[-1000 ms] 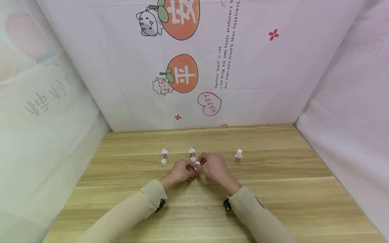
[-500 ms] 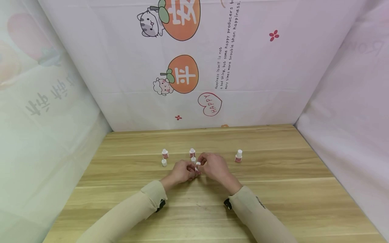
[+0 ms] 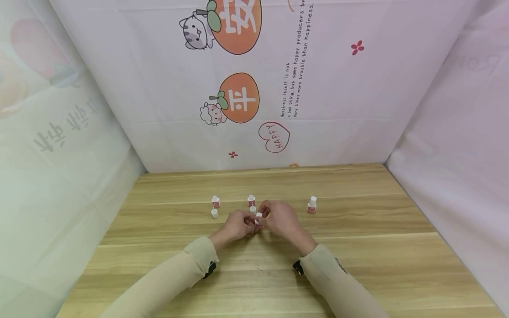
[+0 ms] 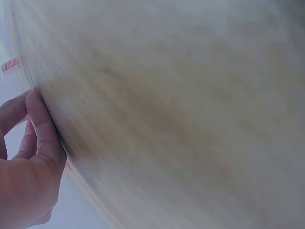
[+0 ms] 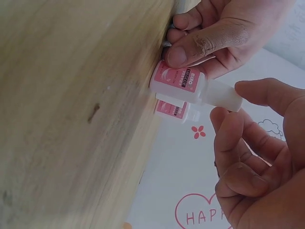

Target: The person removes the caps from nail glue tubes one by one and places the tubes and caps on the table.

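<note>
Short of the table's (image 3: pixel 377 247) far edge, the left hand (image 3: pixel 238 224) grips a bottle (image 5: pixel 175 82); the right hand (image 3: pixel 281 219) pinches its cap (image 5: pixel 223 95), probably to unscrew it. Next, turning needs a steady bottle.

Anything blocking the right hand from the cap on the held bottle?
Nothing visible: the right hand pinches the white cap directly, while the left hand holds the bottle lower down. The nearest loose cap stands behind the bottle in the head view, off that path.

Wood-grain table (image 3: pixel 397 247) with 4 bottles (image 3: pixel 312 206), 2 caps (image 3: pixel 214 214)
</note>
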Action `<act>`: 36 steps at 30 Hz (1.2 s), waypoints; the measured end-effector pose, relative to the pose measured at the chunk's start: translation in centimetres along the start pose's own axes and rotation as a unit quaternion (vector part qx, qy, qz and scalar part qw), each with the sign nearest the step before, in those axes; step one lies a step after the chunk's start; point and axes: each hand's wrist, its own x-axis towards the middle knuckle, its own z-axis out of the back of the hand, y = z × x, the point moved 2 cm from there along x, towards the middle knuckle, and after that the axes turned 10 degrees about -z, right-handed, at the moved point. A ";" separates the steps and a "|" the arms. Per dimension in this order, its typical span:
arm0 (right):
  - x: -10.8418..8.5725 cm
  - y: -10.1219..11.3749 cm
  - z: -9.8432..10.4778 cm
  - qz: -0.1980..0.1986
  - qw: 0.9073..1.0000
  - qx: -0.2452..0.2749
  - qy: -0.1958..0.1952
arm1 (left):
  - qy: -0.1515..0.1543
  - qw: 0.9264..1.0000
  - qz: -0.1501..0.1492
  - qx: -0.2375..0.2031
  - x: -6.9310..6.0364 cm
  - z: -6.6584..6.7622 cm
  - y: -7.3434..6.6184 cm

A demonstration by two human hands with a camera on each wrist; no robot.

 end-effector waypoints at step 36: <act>-0.1 0.0 0.0 -0.001 1.000 0.009 0.005 | 0.003 1.000 0.009 0.002 0.0 0.1 0.0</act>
